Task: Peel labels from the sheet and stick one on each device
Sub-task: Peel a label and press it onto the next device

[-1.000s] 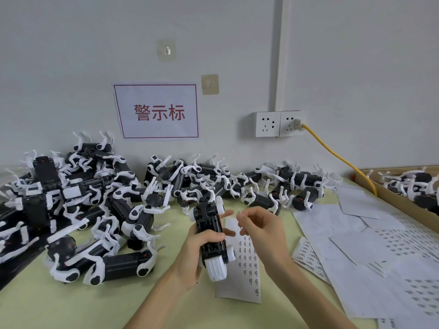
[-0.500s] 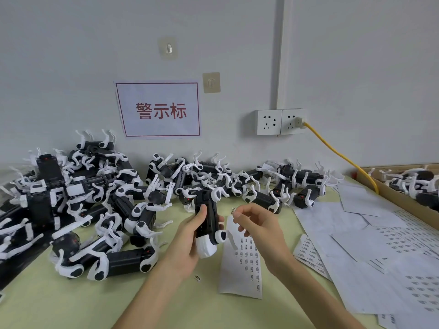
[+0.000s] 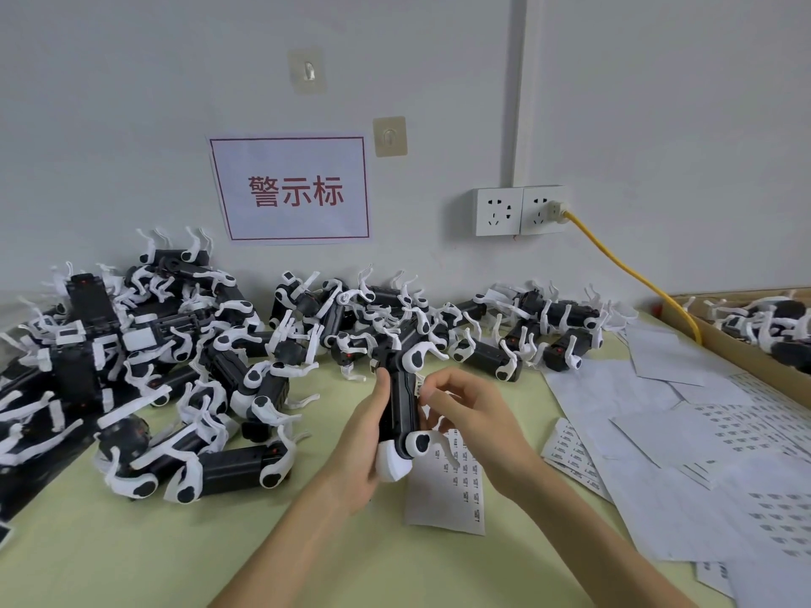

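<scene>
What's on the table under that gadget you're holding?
A white label sheet, printed in small rows. The device and right hand cover its upper part, so that part cannot be seen.

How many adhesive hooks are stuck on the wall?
2: the clear hook high above the sign, and the beige hook beside the sign's top right corner. None looks hidden.

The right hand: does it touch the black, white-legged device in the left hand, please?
Touching. Head view: the right hand presses a small white label onto the black, white-legged device with its fingertips.
</scene>
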